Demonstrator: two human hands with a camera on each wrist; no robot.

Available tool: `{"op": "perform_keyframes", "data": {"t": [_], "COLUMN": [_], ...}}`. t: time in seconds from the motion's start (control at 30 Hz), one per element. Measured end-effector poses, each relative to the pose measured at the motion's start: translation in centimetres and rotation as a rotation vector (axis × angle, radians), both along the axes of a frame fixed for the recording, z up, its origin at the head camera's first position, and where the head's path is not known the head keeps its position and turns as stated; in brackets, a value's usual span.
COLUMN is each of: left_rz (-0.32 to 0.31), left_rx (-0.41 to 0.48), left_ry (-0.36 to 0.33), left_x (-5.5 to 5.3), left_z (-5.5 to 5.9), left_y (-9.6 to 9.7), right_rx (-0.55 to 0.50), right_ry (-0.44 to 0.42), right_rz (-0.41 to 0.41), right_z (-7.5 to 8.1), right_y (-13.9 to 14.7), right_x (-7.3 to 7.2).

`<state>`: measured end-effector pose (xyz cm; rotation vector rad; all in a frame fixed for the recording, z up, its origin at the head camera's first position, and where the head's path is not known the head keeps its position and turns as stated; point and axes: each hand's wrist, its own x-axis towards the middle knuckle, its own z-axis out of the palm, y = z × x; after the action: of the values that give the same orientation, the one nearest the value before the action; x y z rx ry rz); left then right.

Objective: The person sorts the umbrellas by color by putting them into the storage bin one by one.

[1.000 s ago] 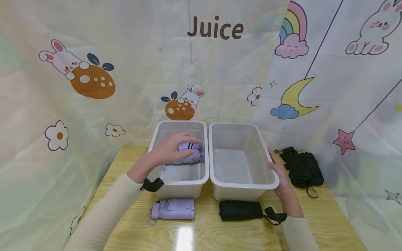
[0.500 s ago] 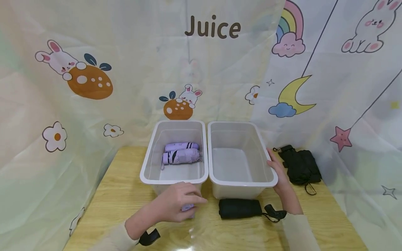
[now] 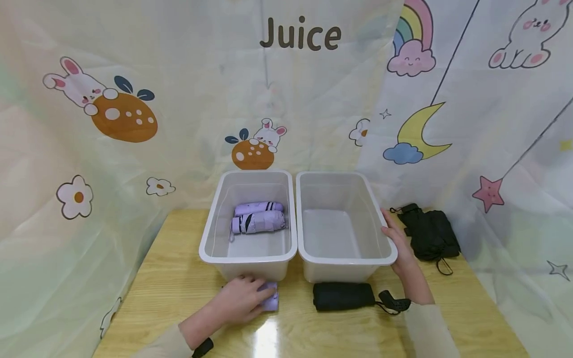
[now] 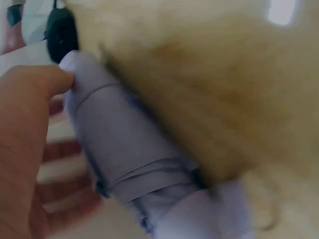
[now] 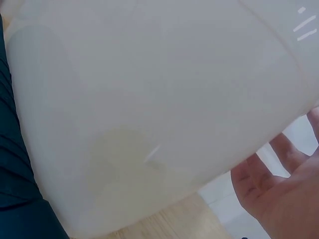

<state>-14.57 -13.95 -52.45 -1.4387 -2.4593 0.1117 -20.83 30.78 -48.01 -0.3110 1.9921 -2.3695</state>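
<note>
Moved: left hand (image 3: pixel 237 302), from above the left bin (image 3: pixel 248 259) down to a lilac umbrella (image 3: pixel 270 300) on the surface (image 3: pixel 300 335); thumb over one end, fingers spread, whether gripping cannot be told. Umbrella: folded cylinder, likely light, soft cloth over stiff core; best held mid-length. Left bin: smooth plastic, lilac pair (image 3: pixel 259 222) inside. Right bin (image 3: pixel 346 261): matching. Black umbrella (image 3: pixel 343 297): plump roll, in front. Right hand (image 3: pixel 401 248): fingers relaxed against right bin's wall. Black bundle (image 3: pixel 433 236): crumpled cloth, looped cord.

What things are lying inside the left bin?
Inside the left bin, a back umbrella and a front umbrella, both purple, are visible. The bin's floor beneath them is covered, and the front umbrella partly hides the back one's near side.
</note>
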Motion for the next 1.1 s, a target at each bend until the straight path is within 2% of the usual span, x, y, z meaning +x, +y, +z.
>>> {"op": "perform_keyframes", "data": {"t": [0.07, 0.13, 0.27, 0.6, 0.8, 0.97, 1.1], "left_rz": [0.056, 0.087, 0.082, 0.096, 0.046, 0.012, 0.005], "left_rx": [0.009, 0.042, 0.09, 0.075, 0.098, 0.084, 0.094], "left_ry": [-0.022, -0.046, -0.081, -0.263, -0.312, -0.363, -0.365], "left_x": [0.2, 0.4, 0.5, -0.3, -1.2, -0.6, 0.1], "left_z": [-1.0, -1.8, -2.9, -3.1, -2.2, -1.0, 1.2], "left_y": [-0.5, -0.9, -1.4, -1.3, -0.7, -0.6, -0.1], "right_rx": [0.001, 0.002, 0.004, -0.032, -0.029, -0.032, -0.048], "right_ry": [0.0, -0.001, -0.007, -0.023, -0.024, -0.041, -0.027], "right_rz": [0.005, 0.014, 0.009, 0.01, -0.005, 0.015, 0.012], "right_z": [0.1, 0.1, 0.2, 0.6, 0.8, 0.7, 0.6], "right_y": [0.0, 0.0, 0.1, 0.0, -0.1, -0.4, -0.5], "right_x": [-0.1, -0.1, 0.2, 0.1, -0.2, 0.1, 0.1]}}
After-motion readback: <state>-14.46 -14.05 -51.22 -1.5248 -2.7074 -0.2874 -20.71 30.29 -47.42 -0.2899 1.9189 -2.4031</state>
